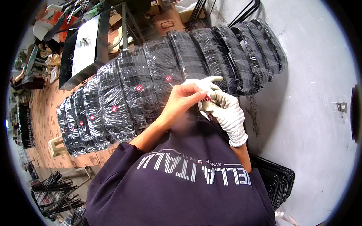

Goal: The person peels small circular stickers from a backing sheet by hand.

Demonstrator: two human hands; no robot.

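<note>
My bare left hand (pixel 181 101) has thumb and fingers pinched at a small red round sticker (pixel 207 98). Close against it, my right hand (pixel 227 113), in a white knit glove, is closed on a white strip of sticker backing (pixel 202 110), partly hidden by the fingers. Just beyond both hands shows a white glove-like piece (pixel 200 82) with a finger shape sticking out; whether it is empty I cannot tell. In front stands a long row of film-wrapped black bundles (pixel 160 64). Several bear a red round sticker, such as one sticker (pixel 139 87).
A black-framed table with a white top (pixel 85 47) stands at the far left. Cardboard boxes (pixel 167 20) lie behind the row. At left is a beige stool (pixel 56 146); black metal frames (pixel 273 180) lean at lower right beside the grey wall (pixel 316 113).
</note>
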